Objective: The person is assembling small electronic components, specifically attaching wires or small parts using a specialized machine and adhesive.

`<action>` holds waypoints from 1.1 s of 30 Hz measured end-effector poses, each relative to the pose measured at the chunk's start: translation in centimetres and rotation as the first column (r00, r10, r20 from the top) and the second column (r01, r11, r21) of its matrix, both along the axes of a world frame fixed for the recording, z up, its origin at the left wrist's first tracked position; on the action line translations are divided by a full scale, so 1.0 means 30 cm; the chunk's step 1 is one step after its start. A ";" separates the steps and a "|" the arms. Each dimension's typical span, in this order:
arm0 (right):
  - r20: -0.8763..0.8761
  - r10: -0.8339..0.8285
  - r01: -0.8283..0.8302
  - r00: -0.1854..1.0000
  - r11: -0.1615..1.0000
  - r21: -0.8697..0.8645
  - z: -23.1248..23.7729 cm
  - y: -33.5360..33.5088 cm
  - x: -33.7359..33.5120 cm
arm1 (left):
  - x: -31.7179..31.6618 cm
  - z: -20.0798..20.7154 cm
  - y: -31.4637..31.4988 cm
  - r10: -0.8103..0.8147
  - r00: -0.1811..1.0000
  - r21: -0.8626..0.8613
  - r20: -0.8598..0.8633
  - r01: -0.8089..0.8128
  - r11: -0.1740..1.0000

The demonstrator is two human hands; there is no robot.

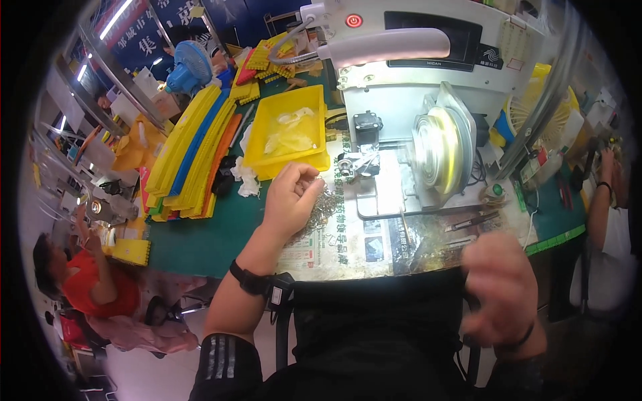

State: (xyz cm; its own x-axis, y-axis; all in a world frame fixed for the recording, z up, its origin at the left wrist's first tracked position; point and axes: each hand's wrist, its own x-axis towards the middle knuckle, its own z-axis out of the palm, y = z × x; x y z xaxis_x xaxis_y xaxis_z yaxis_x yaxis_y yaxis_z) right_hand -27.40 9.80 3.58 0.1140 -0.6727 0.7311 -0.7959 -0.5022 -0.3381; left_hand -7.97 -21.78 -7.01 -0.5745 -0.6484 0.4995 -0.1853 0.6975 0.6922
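A heap of small metal pieces (pixel 326 208) lies on the counter (pixel 194 244), just left of the white machine (pixel 394 90). The person's left hand (pixel 299 194) is at the heap, thumb and fingers curled toward each other; I can't make out whether a piece is pinched there. The right hand (pixel 498 287), near the counter's edge in front of the machine, is too blurred to tell spread from closed. Left of the machine sits a yellow tray (pixel 287 163), and farther left, long yellow, blue and orange strips (pixel 190 157).
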 end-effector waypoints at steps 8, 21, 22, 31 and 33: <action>0.001 0.328 -0.305 0.945 0.879 -0.367 0.069 -0.162 0.306 | -0.023 -0.015 -0.026 0.004 0.999 0.106 -0.039 0.001 0.994; -0.026 0.323 -0.311 0.946 0.885 -0.346 0.111 -0.136 0.344 | -0.003 0.005 -0.018 -0.042 0.996 0.100 -0.084 0.050 0.994; -0.034 0.334 -0.325 0.942 0.881 -0.344 0.121 -0.134 0.334 | 0.000 0.000 -0.022 -0.030 0.995 0.099 -0.093 0.040 0.994; -0.094 0.386 -0.394 0.918 0.913 -0.103 0.124 -0.150 0.333 | -0.004 0.002 -0.019 -0.058 0.997 0.117 -0.055 0.065 0.991; 0.004 0.367 -0.366 0.930 0.929 -0.062 0.119 -0.138 0.350 | 0.001 0.004 -0.020 -0.027 0.998 0.112 -0.048 0.032 0.993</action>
